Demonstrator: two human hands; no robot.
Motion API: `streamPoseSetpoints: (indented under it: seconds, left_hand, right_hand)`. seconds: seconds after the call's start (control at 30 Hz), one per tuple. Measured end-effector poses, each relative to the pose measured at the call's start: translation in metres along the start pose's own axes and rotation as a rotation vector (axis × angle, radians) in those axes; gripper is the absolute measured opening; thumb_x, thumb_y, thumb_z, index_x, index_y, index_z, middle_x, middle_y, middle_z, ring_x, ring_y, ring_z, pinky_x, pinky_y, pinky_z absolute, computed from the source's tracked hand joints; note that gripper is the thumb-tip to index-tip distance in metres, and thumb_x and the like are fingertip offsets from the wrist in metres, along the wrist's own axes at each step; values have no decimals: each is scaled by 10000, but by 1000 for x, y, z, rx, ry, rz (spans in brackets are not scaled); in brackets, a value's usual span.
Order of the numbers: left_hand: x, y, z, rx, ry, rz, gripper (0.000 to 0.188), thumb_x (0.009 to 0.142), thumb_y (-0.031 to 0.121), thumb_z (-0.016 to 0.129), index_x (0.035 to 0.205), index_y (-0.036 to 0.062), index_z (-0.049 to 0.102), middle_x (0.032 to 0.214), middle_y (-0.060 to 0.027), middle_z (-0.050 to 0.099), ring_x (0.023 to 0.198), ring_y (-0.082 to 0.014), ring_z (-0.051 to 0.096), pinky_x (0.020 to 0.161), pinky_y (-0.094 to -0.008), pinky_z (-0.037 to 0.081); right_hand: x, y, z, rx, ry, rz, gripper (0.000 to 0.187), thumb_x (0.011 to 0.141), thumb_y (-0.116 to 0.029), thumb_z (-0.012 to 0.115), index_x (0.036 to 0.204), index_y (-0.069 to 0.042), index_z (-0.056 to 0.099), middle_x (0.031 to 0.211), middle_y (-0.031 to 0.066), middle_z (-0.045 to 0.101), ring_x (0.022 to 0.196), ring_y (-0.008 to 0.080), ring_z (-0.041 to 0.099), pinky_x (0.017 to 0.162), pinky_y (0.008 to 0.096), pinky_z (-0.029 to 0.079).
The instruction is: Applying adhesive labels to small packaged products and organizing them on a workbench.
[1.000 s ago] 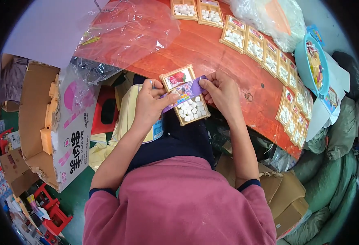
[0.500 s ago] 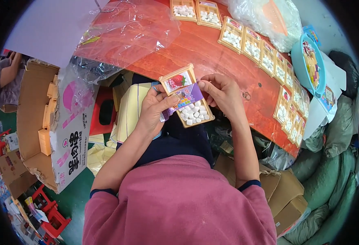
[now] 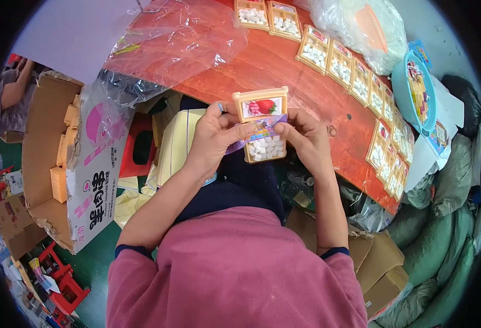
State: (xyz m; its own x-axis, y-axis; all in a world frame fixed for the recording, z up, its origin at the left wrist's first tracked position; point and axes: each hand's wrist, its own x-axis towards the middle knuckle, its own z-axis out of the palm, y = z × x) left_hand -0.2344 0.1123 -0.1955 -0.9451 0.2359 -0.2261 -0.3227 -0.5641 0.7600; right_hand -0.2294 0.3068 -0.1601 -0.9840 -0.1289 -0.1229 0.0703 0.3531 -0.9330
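In front of my waist, both hands grip a small pale-orange plastic tray (image 3: 238,107), held nearly upright. A red strawberry picture (image 3: 262,107) fills its upper compartment, and white pellet-like pieces (image 3: 266,148) lie in the lower one. A purple printed paper strip (image 3: 263,128) crosses the tray's middle. My left hand (image 3: 213,134) holds the tray's left side, thumb pressed on the strip. At the right edge, my right hand (image 3: 305,136) pinches the strip's end and the tray between thumb and fingers. The fingers behind the tray are partly hidden.
Similar filled trays (image 3: 339,61) line the red table (image 3: 218,76). A blue basin (image 3: 400,82) of colourful strips stands at the right, beside a clear bag (image 3: 355,27). Clear film (image 3: 186,38) covers the far left. An open carton (image 3: 46,147) holds orange trays at left.
The tray has turned from a tilt to nearly upright. My right hand has closed in on its right edge, and the strip now lies across the tray with less slant.
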Motion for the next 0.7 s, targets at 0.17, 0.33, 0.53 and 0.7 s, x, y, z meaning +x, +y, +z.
streamPoseSetpoints:
  seconds: [0.17,0.33,0.53,0.7]
  left_hand:
    - [5,26,-8,311,-199,-71,486,764,-1,685,1188,11,445,1077,-136,606,892,-106,592,782,-223,480]
    - [15,33,-11,376,-321,-70,449,778,-12,664,1183,11,473,1033,-97,598,906,-91,582,774,-217,480]
    - [18,25,-2,337,-421,-35,348,786,-51,623,1120,-22,530,1009,-82,612,911,-112,594,801,-241,491]
    - [16,7,4,134,-417,31,368,798,-15,643,1146,-7,523,1057,-79,600,978,-135,585,839,-259,488]
  right_hand:
    - [1,18,-14,449,-24,239,187,862,-212,623,905,-30,633,796,7,633,692,62,579,618,193,449]
    - [1,34,-14,568,-31,255,236,839,-242,652,917,-20,643,756,-2,629,617,58,540,576,215,431]
    - [-5,34,-11,726,-148,246,244,843,-234,642,932,-6,639,813,49,662,691,107,615,637,245,488]
    - [-8,36,-13,797,-168,207,244,855,-218,617,950,7,627,905,89,668,777,153,644,700,289,521]
